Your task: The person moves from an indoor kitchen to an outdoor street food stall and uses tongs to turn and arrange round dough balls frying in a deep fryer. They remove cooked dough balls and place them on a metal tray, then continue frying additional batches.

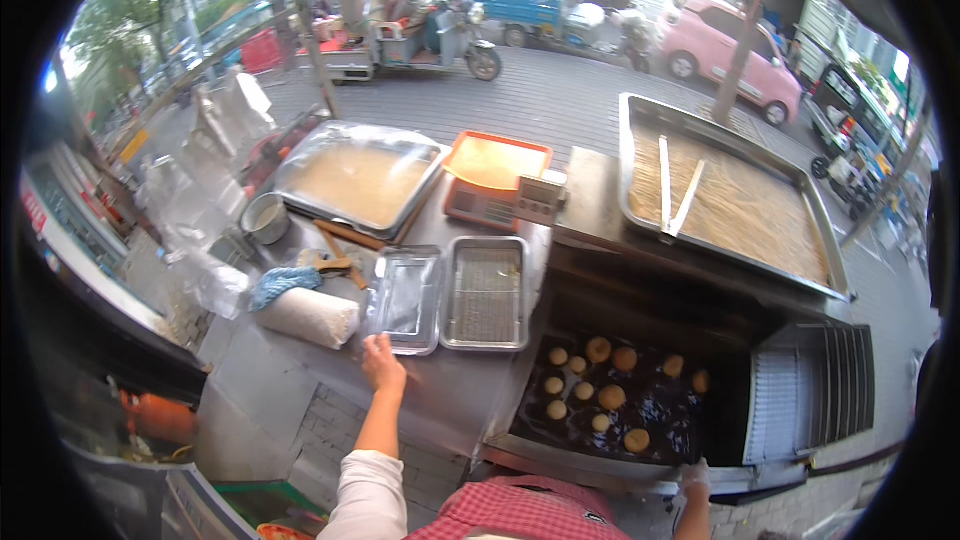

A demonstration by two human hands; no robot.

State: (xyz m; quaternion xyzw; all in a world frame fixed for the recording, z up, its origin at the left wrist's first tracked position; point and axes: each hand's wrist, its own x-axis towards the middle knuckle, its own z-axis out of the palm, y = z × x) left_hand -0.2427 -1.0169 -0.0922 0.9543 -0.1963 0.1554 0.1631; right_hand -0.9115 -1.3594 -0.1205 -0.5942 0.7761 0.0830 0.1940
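Note:
My left hand (pixel 384 362) touches the near left corner of a clear-lidded tray (pixel 406 300) on the metal counter. A metal tray with a wire rack (pixel 486 292) lies right beside it. My right hand (pixel 695 475), in a clear plastic glove, is at the front rim of a fryer (pixel 585 454); what its fingers do is hard to make out. Several round dough pieces (pixel 612 397) float in the dark oil, some pale, some browner. A large metal tray of tan, grainy food (pixel 735 202) stands behind the fryer, with metal tongs (pixel 665 187) resting in it.
An orange scale (pixel 495 165) stands behind the rack tray. Further left are a covered tray (pixel 356 180), a metal pot (pixel 265 218), a paper roll (pixel 315 316), a blue cloth (pixel 286 286) and plastic bags (pixel 180 195). A slatted metal rack (pixel 810 390) adjoins the fryer's right side.

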